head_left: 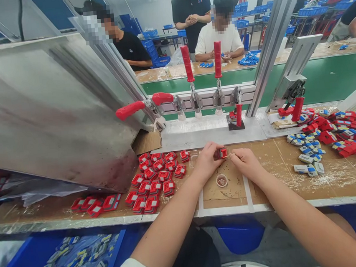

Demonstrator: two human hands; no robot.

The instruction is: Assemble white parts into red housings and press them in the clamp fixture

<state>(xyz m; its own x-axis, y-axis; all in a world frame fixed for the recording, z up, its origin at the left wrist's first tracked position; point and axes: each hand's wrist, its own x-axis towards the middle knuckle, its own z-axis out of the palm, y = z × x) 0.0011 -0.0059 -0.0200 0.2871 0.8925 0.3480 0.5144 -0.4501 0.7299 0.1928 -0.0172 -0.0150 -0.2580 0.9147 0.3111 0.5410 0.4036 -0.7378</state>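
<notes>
My left hand [210, 159] is closed around a small red plastic part [223, 152] with dark sides, held just above the bench. Close to its right side, my right hand [245, 162] has its fingers pinched together; a thin pale tip seems to show between them, too small to name. Below both hands, a small round cup [222, 181] with dark reddish contents sits on a taped cardboard sheet [216, 201]. Several red parts with grey edges [154, 187] lie in rows left of my left forearm.
Behind my hands stands a metal frame with red-handled toggle clamps [217, 60]. Loose red parts [349, 148] and grey-blue parts [308, 150] are heaped at right. A metal box [52, 107] rises at left, above a blue bin [117, 257]. Several people work beyond.
</notes>
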